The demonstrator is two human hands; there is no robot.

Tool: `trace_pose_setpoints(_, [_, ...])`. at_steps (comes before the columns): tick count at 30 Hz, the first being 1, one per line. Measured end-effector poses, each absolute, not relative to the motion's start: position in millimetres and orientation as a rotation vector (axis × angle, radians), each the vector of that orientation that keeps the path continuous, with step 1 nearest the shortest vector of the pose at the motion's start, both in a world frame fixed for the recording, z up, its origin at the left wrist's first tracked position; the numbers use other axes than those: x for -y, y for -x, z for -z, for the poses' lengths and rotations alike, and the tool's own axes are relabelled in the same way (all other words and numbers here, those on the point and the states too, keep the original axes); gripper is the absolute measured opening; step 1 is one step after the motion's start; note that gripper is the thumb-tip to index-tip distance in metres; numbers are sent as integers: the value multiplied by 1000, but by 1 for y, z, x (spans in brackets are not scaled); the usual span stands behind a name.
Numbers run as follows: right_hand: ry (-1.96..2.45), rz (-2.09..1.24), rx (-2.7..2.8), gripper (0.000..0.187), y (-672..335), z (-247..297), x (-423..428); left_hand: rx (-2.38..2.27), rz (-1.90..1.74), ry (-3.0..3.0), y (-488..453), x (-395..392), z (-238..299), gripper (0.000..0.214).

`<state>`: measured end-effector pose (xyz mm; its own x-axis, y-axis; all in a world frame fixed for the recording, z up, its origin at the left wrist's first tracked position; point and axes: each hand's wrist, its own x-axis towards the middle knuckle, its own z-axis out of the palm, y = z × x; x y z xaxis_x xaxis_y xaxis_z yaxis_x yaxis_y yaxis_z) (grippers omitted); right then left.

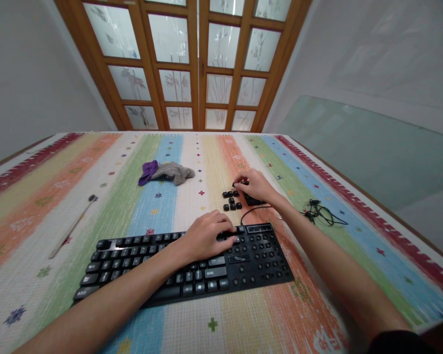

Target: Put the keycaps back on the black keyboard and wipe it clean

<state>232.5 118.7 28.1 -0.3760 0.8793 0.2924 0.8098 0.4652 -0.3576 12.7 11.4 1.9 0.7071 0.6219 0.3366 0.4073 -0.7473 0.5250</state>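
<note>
On striped cloth (188, 324), hands (207, 235) touch keyboard (239, 258) and keycaps (232, 201).

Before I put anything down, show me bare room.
Bare tablecloth lies between the brush and the gray-purple cloth, and beyond that cloth toward the doors. It's crowded where the keyboard sits under the left hand and loose keycaps beside the right hand.

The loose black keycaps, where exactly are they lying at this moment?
In the head view, the loose black keycaps lie just right of centre on the striped tablecloth, beyond the keyboard and beside the right hand.
</note>
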Motion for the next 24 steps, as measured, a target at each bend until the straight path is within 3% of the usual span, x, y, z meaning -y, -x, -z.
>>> trace_pose_setpoints(12, [902,-446,2255,9,-246,-23,1,-778,-763,-2459,-11,-11,-3,17])
trace_pose_setpoints(24, [766,-323,2335,13,-243,-12,19,-610,-795,-2469,-10,-9,-6,21])
